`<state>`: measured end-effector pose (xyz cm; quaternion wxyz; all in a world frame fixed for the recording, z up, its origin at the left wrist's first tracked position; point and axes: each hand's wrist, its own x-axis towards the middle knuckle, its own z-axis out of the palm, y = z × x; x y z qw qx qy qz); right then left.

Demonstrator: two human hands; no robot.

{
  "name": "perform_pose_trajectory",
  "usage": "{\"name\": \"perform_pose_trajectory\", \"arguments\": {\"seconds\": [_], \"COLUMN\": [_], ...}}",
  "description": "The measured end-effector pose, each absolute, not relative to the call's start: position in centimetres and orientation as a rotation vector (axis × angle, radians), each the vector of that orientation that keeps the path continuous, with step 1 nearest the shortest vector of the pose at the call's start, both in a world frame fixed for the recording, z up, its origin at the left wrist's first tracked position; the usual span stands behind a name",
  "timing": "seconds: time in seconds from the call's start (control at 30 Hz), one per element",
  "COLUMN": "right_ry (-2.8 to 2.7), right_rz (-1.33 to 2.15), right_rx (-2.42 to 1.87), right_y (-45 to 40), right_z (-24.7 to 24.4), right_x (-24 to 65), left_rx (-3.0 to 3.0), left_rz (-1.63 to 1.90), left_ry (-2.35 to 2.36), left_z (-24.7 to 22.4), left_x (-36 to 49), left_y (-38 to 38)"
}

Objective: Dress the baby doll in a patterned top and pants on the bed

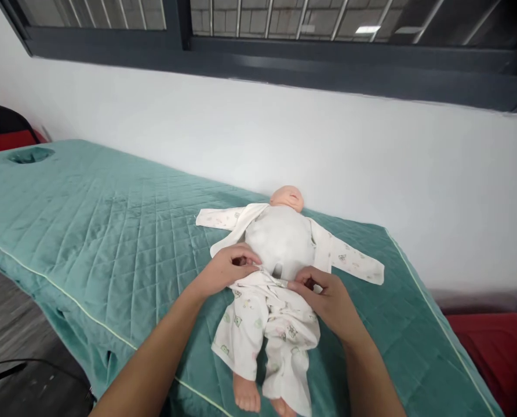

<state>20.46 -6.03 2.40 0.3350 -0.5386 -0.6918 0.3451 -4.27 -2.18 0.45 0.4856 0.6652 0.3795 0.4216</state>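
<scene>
A baby doll [288, 197] lies on its back on a green quilted cover, feet toward me. Its white patterned jacket [355, 262] is spread open with both sleeves out, and its round white torso [280, 237] shows. White patterned trousers [280, 315] cover the legs, with the feet sticking out below. My left hand [232, 267] pinches the trousers' waistband at the doll's hip on the left of the view. On the right, my right hand [323, 295] pinches the other side of the same waistband.
The green quilted cover [123, 231] drapes a long bed with a hole [31, 154] at its far left. A white wall and dark window frame [284, 63] stand behind. Red seats [497, 347] show at the right and far left. A black cable lies on the floor, lower left.
</scene>
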Motion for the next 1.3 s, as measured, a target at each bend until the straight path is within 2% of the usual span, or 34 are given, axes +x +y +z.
{"name": "perform_pose_trajectory", "arguments": {"seconds": [0.23, 0.47, 0.73, 0.9, 1.0, 1.13, 1.3], "right_ry": [-1.972, -1.832, -1.713, -1.758, -1.713, -1.477, -1.367], "right_rz": [1.033, 0.798, 0.977, 1.280, 1.347, 1.302, 1.314], "right_rx": [-1.274, -1.377, -1.408, -1.324, -1.301, -1.280, -1.303], "right_y": [-6.6, -5.7, -4.7, -3.2, -2.2, -1.3, -0.9], "right_z": [3.2, 1.8, 1.6, 4.2, 5.0, 2.7, -0.4], "right_x": [20.6, 19.7, 19.1, 20.1, 21.3, 23.4, 25.2], "left_rx": [1.319, 1.561, 1.674, 1.596, 1.408, 1.268, 1.366], "left_rz": [0.946, 0.837, 0.734, 0.968, 1.079, 1.163, 1.233], "left_ry": [0.940, 0.830, 0.743, 0.897, 1.022, 1.135, 1.205], "left_z": [-1.4, -0.4, 0.6, 1.2, 1.1, -0.2, -2.5], "left_x": [-5.6, -5.3, -5.4, -5.1, -4.7, -4.0, -3.6], "left_y": [-4.0, -4.0, -3.7, -2.9, -1.2, 1.0, 1.6]}}
